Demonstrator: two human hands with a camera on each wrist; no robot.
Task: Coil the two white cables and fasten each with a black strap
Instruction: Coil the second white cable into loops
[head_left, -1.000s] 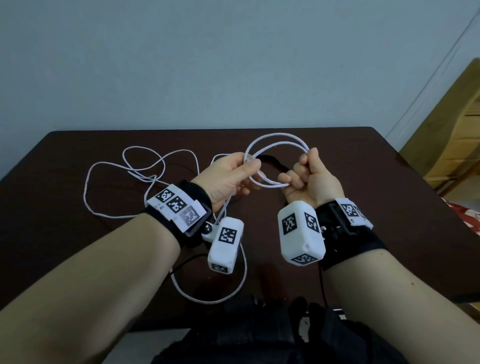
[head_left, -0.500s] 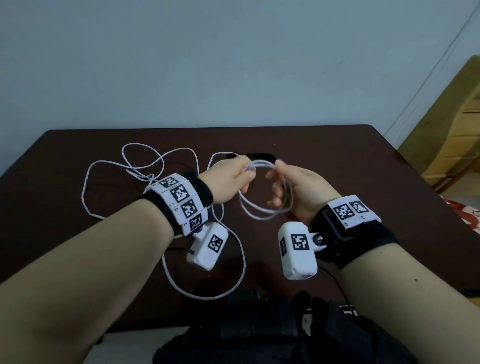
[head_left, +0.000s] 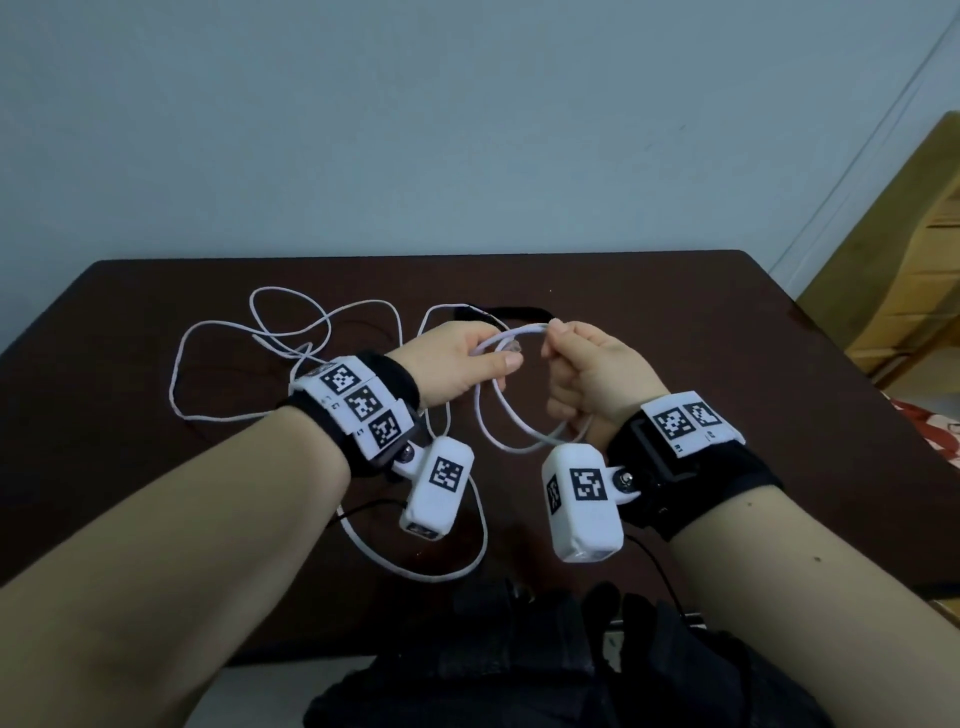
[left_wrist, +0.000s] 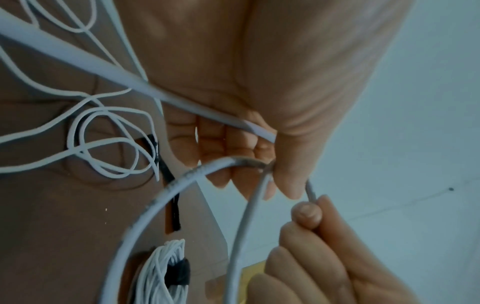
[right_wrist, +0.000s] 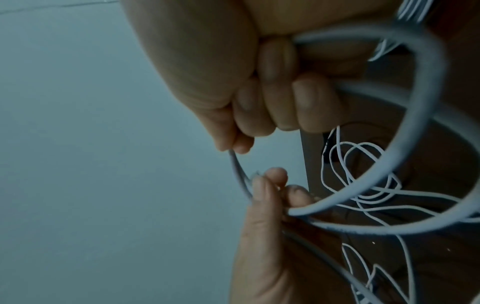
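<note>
Above the dark table I hold a thick white cable in two loops that hang between my hands. My left hand pinches the loops where they cross, beside the clear plug; in the left wrist view that left hand pinches the cable. My right hand pinches the top strand between thumb and forefinger, with the other fingers curled round the loop. A thin white cable lies loose at the left. Behind my hands a black strap lies flat.
The thick cable's tail runs under my left wrist and curves near the front edge. The left wrist view shows a bundle of thin white strands with a black band on the table. A wooden piece of furniture stands right.
The loops, first raised above my hands, now hang below them. My right hand turned from a fist on the cable to a thumb-and-forefinger pinch on the top strand. Both hands came lower.
</note>
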